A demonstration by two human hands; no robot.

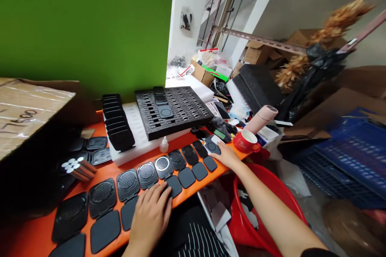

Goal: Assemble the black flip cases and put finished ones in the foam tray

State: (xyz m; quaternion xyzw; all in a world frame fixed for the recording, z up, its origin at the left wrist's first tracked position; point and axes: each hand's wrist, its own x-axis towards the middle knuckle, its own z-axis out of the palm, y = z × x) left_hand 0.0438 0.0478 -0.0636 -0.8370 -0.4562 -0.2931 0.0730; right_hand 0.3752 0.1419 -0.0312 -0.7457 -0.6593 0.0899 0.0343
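A row of black hinged square panels (128, 184) lies unfolded along the orange table, several with round recesses in their upper halves. One panel near the middle shows a bright silver ring (163, 164). My left hand (153, 209) rests over the row with its fingers stretched out, touching the lower halves and holding nothing. At the row's right end, my right hand (226, 156) has its thumb and fingers at the edge of a dark square panel with a ring mark (212, 147). White material shows beside that panel; part of the grip is hidden.
A black slotted foam tray (181, 122) holds a few panels on white foam. Black panels (116, 122) stand in a line beside it. Nearby are a small white bottle (164, 144), silver cylinders (79, 168), a red mug (245, 141), a pink flask (261, 118) and a red bin (271, 192).
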